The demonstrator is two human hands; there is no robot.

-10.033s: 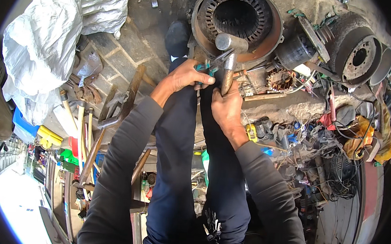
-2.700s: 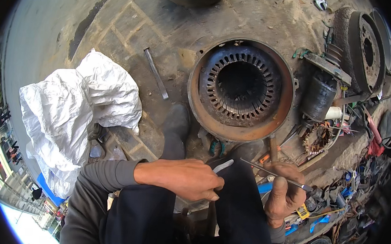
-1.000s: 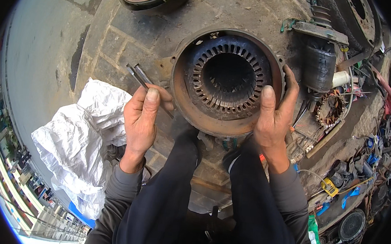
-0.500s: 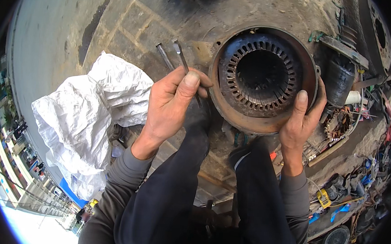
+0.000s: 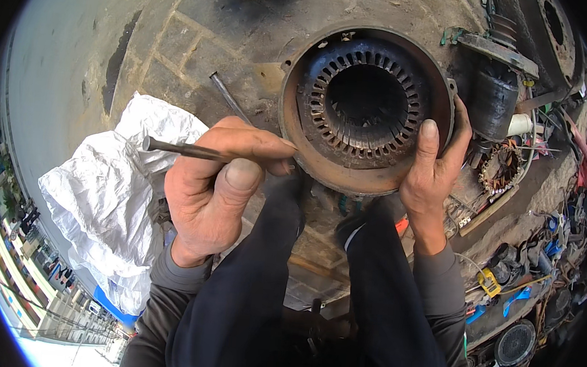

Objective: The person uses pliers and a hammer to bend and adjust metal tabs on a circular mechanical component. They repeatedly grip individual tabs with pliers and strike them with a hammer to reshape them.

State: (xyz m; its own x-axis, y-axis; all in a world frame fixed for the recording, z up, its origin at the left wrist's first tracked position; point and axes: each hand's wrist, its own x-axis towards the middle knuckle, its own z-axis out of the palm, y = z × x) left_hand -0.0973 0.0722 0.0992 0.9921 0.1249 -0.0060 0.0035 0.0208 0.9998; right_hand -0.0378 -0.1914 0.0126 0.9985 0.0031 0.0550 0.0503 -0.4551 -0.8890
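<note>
My left hand (image 5: 214,184) is closed, pinching a dark steel chisel (image 5: 182,149) between thumb and fingers. The chisel lies nearly level, its round struck end toward the left; the other end is hidden by the fingers. A round, rusty motor stator housing (image 5: 349,177) stands in front of my feet, with a ring of slots around its dark bore. My right hand (image 5: 431,173) grips its right rim, thumb on top and fingers down the outer side. On the ground behind my left hand lies a second metal rod (image 5: 228,95), partly covered by the hand.
A crumpled white sack (image 5: 102,203) lies at the left. To the right stand a dark rotor (image 5: 492,99) with a shaft, and a ring with copper windings (image 5: 501,167). A wooden stick (image 5: 488,211) and mixed scrap, including a yellow tool (image 5: 488,282), spread along the right side.
My left hand has moved left and nearer, and the chisel has turned from near upright to nearly level. The right hand keeps its grip on the stator housing.
</note>
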